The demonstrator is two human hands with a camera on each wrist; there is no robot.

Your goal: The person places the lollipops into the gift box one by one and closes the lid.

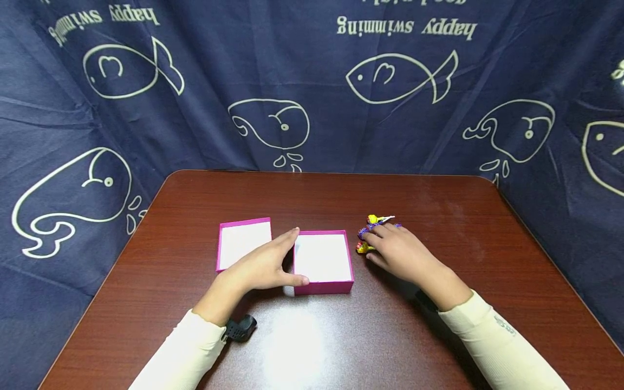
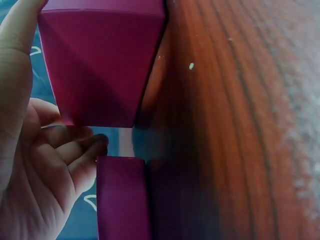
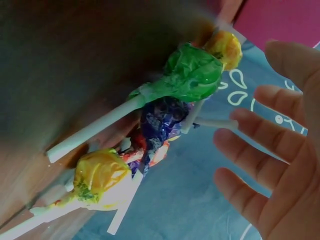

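A pink box (image 1: 324, 288) with a white inside stands in mid-table. My left hand (image 1: 267, 266) holds it across its left end, thumb on the front rim and fingertips at the back left corner. In the left wrist view those fingers bend around the far edge of the box wall (image 2: 102, 65). My right hand (image 1: 402, 252) hovers over a cluster of wrapped lollipops, its fingers spread and partly hiding them. The right wrist view shows a green lollipop (image 3: 192, 72), a dark purple one (image 3: 162, 120) and a yellow one (image 3: 102, 177), with a white stick overlapping a fingertip.
A shallow pink lid (image 1: 244, 244), white inside, lies just left of the box, partly behind my left hand. The brown wooden table (image 1: 434, 200) ends at a dark blue curtain (image 1: 322, 146) printed with fish and whales.
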